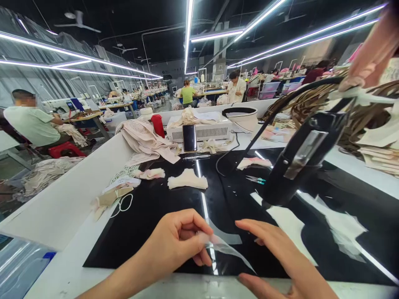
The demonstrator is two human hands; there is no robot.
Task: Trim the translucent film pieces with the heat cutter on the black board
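Hands are held apart: a sheer strip point(233, 251) is pinched between the thumb and fingers of the left hand point(176, 241), above the black work surface point(140, 232); the right hand point(280, 249) is held open near its tip. Light, limp and easily creased, it is probably best gripped by an edge. Whitish translucence and a tapered end are seen. Just beyond, a curved translucent piece point(230, 238) is laid flat; farther off, cream fabric point(187, 180) is placed.

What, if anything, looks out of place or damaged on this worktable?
Only mild untidiness: pale cords lie tangled beside the black mat, and tiny white scraps are scattered on it near the teal-handled snips, which looks odd against the neater fabric stacks. I see no clear spill or damage.
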